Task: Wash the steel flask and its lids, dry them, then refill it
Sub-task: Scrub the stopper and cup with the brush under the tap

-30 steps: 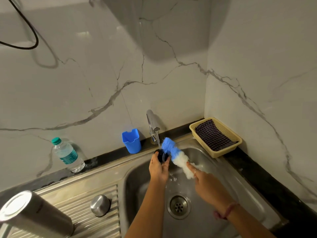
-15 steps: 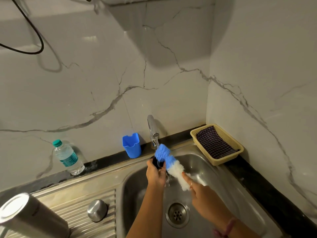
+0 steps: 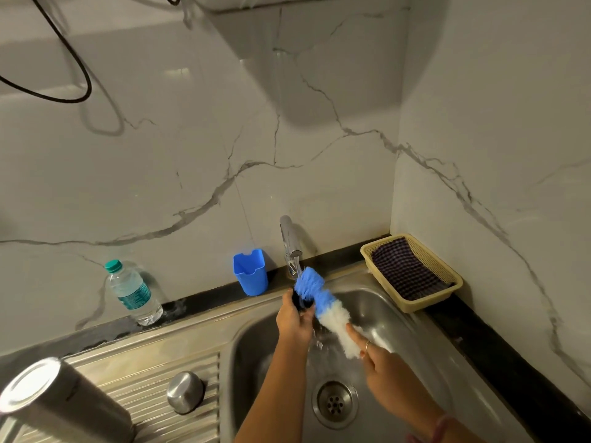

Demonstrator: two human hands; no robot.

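Left hand (image 3: 295, 321) fingers clamp the black lid (image 3: 301, 302) under the tap (image 3: 289, 243); right hand (image 3: 382, 366) grips the brush (image 3: 323, 303), pushed deeper than a second ago; scrubbing continues; flask (image 3: 60, 404) waits on the counter (image 3: 144, 375).

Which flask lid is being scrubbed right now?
The small black lid, gripped by the left hand under the tap; the domed steel lid sits untouched on the drainboard.

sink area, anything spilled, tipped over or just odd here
Nothing looks spilled or broken. The steel flask stands bottom up on the draining board, and a steel lid sits dome up beside it, apparently left to drain. The tap runs over the bottle brush and the black lid being scrubbed.
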